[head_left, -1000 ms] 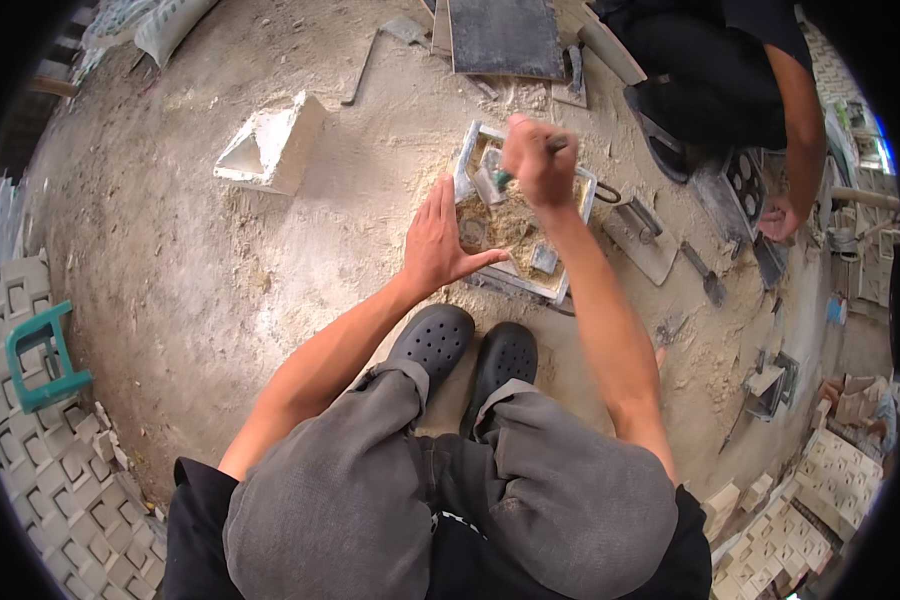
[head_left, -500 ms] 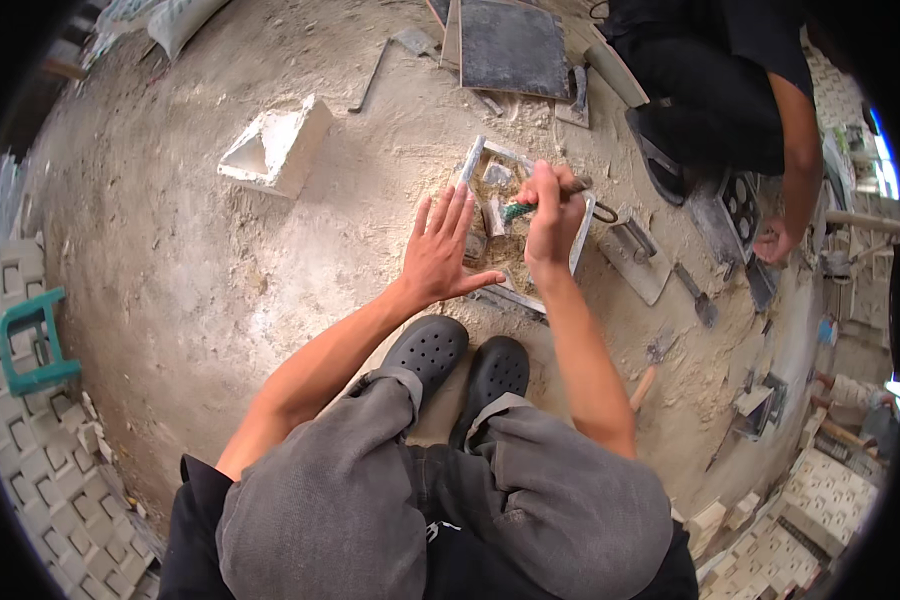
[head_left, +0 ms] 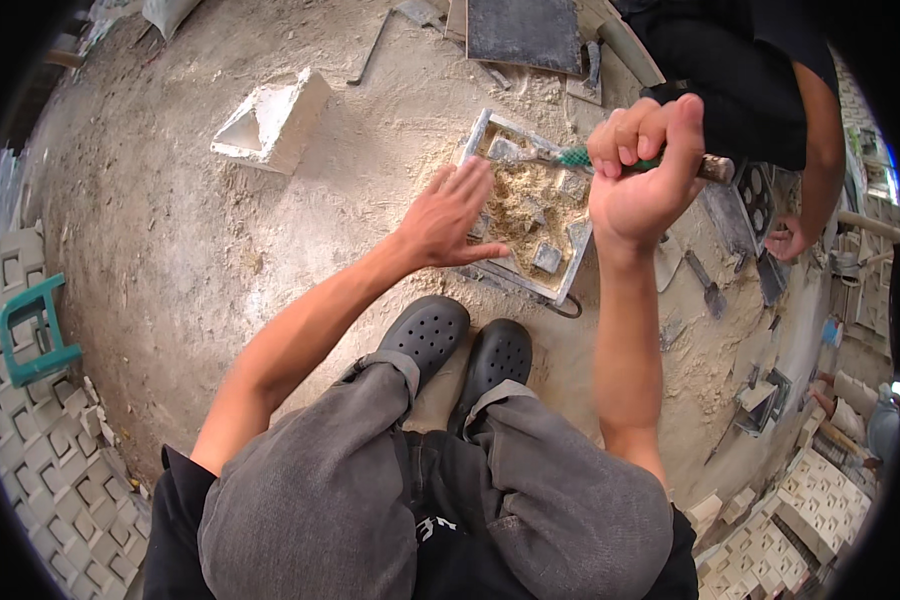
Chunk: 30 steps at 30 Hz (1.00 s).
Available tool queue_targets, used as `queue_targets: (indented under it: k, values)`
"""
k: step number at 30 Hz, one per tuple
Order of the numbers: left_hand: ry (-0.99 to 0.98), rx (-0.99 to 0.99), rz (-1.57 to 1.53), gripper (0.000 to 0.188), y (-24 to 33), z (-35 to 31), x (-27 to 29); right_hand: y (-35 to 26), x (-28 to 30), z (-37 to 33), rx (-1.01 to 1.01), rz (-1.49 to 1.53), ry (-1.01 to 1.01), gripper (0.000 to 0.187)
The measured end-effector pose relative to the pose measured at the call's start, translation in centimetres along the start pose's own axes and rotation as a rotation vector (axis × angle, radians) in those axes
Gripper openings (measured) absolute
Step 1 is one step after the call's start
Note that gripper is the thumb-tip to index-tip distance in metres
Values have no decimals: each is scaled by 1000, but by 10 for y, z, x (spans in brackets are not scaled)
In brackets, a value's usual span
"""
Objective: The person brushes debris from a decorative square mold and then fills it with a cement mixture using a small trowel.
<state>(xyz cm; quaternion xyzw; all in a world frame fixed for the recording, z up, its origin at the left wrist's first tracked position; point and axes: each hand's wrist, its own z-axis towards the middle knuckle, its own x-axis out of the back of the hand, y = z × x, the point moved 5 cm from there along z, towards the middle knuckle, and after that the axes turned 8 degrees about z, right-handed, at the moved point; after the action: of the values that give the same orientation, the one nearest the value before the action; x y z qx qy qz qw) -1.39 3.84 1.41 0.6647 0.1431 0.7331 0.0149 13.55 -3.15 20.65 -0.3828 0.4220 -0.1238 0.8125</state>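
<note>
A square metal frame mould (head_left: pixel 577 262) lies on the ground before my feet, with yellowish crumbly mix (head_left: pixel 522 190) and several small grey blocks (head_left: pixel 547 257) inside. My left hand (head_left: pixel 448 215) is at its left side, fingers stretched and thumb apart, holding nothing. Raised over the frame's right side, my right hand (head_left: pixel 642 165) is closed around a hand tool with a green-wrapped handle (head_left: pixel 573 156). The tool's thin metal neck points left over the mould. Its tip is hard to tell from the grey block at the mould's far corner. A brown butt end sticks out beyond my fist.
A white hollow block (head_left: pixel 275 125) lies to the left. Far off are a dark flat board (head_left: pixel 523 35) and a hooked rod (head_left: pixel 372 48). At right, another person's hand (head_left: pixel 788 240) is beside a black mould; a small trowel (head_left: pixel 708 287) lies nearby. A green stool (head_left: pixel 35 330) stands far left.
My right hand has lifted away from the mould and moved right with the tool, its wrist turned. My left hand has shifted slightly and stays open. More of the mould's inside shows.
</note>
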Motion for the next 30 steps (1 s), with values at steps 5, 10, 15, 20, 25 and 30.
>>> queue_targets:
  k: [5, 10, 15, 20, 25, 30]
  values:
    - [24, 44, -191, 125, -36, -10, 3, -8, -30, -3, 21, -178, -141, 49]
    - [127, 121, -207, 134, -33, -22, -2, 82, 28, -48, 66, -253, -241, 53]
    - [111, 176, -313, 137, -19, -30, -20, 94, 36, -49, -249, -123, -227, 51]
    - [42, 187, -279, 139, -27, -32, -25, 35, -7, -36, -104, -120, -162, 50]
    - [178, 141, -451, 144, -29, -23, -14, 99, 39, -68, -51, -195, -155, 48]
    - [334, 105, -312, 145, -33, -14, 0, 86, 42, -52, -199, -167, -144, 49]
